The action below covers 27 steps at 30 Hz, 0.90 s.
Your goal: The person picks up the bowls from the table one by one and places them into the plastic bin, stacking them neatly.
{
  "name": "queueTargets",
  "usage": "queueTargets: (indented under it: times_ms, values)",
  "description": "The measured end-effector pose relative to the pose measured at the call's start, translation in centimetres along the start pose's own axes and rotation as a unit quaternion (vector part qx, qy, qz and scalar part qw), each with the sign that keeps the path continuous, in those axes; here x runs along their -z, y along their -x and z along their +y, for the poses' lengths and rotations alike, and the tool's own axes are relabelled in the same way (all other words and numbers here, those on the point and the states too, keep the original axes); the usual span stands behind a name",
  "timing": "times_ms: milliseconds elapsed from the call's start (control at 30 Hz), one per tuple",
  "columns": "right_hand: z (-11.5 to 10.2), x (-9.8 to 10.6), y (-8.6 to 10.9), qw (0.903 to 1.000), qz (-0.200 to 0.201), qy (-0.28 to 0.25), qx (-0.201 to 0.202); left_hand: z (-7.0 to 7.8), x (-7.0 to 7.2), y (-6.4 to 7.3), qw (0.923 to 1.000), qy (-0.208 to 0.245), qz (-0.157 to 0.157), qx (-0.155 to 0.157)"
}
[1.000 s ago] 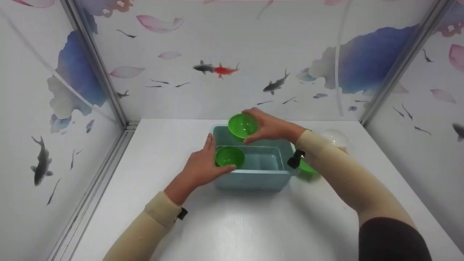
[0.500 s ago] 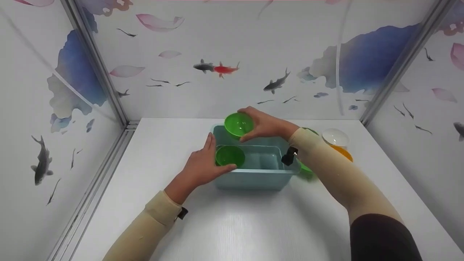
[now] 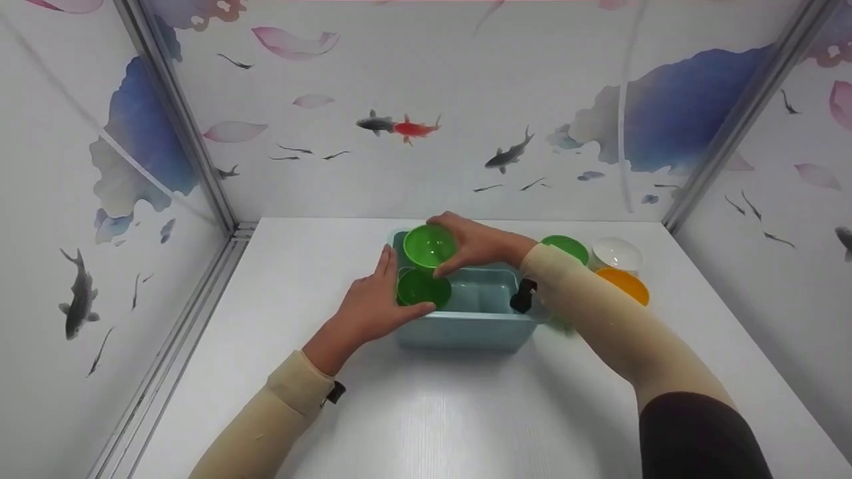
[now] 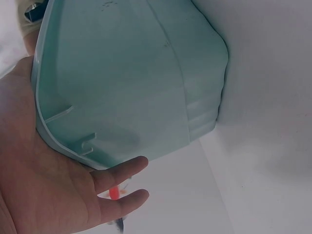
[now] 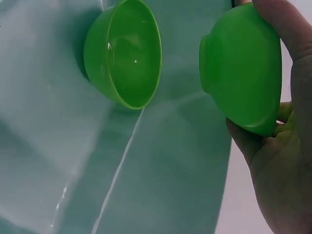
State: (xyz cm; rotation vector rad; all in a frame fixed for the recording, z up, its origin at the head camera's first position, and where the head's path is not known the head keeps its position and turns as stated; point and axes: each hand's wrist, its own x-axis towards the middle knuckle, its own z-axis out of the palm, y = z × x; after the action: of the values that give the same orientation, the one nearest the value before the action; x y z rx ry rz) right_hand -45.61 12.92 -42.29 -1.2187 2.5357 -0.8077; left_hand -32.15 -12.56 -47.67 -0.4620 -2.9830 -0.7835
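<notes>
My right hand [image 3: 476,243] grips a green bowl [image 3: 429,246] by its rim, thumb in front and fingers behind. That bowl is over the left part of a pale blue-green plastic basin [image 3: 466,330]. Directly below, a second green bowl [image 3: 423,291] sits inside the basin at its left end. In the right wrist view a gap separates the held bowl [image 5: 243,68] from the lower bowl [image 5: 134,58]. Against the basin's left side lies my left hand [image 3: 369,307], its fingers straight along the outside and its thumb over the front rim.
To the right of the basin, partly behind my right forearm, are another green bowl [image 3: 564,247], a clear bowl [image 3: 617,253] and an orange bowl [image 3: 624,285]. A patterned wall [image 3: 426,179] stands behind the white table [image 3: 426,412].
My right hand has moved left and lately downward with its bowl, nearer the bowl in the basin. More of the bowls at the right now show. My left hand has stayed put.
</notes>
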Motion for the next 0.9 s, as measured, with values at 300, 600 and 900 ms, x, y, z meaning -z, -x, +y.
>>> queueTargets:
  times_ms: [300,600,900]
  values:
    - [0.2,-0.6,-1.0,0.9997,-0.025,0.008,0.002,-0.2,-0.1,-0.1,1.0000,0.001,0.005,-0.003]
    - [0.5,-1.3,-1.6,0.9989,-0.036,0.028,0.013,-0.2,-0.1,0.0,1.0000,-0.003,0.005,-0.003]
    - [0.6,-2.2,-1.7,0.9968,-0.068,0.034,0.024,-0.2,-0.2,0.0,1.0000,-0.007,0.003,-0.004]
